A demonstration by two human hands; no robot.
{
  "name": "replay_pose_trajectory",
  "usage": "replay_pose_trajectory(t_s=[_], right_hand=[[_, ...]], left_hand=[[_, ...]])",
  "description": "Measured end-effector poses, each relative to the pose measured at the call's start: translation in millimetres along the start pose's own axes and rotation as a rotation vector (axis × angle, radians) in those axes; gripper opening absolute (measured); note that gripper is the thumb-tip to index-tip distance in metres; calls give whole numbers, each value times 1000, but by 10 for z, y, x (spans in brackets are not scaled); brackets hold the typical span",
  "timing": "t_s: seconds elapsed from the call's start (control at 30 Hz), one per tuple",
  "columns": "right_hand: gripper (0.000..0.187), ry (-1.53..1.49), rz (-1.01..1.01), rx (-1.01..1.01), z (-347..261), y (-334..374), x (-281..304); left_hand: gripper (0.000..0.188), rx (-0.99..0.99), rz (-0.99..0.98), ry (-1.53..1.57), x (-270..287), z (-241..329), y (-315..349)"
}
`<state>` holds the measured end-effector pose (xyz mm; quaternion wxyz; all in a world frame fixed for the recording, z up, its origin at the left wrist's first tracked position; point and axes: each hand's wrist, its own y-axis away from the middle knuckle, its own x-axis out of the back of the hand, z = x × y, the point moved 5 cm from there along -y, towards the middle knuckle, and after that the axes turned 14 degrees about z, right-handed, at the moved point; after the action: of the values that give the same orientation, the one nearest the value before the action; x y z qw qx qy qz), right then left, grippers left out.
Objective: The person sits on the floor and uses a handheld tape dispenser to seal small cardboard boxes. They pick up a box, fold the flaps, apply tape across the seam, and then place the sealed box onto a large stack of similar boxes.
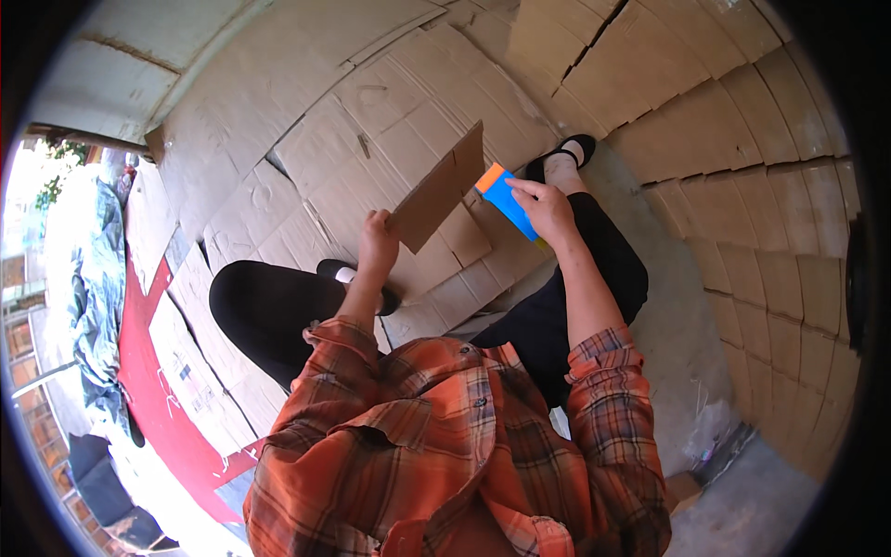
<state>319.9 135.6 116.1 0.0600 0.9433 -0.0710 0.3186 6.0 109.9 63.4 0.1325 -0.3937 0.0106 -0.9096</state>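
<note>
My left hand (378,243) is closed round the near left corner of a flat brown cardboard piece (440,190), which is held tilted up in front of me. Beside it on the right, my right hand (548,213) grips a flat blue object with an orange end (511,206). Its orange end points away from me, toward the cardboard's right side, with a small gap between them. The fingers cover part of the blue object, and its exact kind does not show.
Flattened cardboard sheets (390,121) cover the floor ahead. Tall stacks of folded cardboard (705,130) stand along the right. My legs are spread on either side, with black shoes (577,147) on the floor. A red strip (148,371) and a crumpled grey-green sheet (97,278) lie to the left.
</note>
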Motion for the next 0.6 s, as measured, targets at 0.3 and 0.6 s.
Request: replay_pose_trajectory(t_s=[0.3, 0.6], right_hand=[[30, 201, 57, 31, -15, 18, 112], [29, 307, 165, 100, -22, 2, 237]], left_hand=[[15, 149, 79, 391, 801, 325, -189], [17, -32, -165, 453, 1089, 416, -440]])
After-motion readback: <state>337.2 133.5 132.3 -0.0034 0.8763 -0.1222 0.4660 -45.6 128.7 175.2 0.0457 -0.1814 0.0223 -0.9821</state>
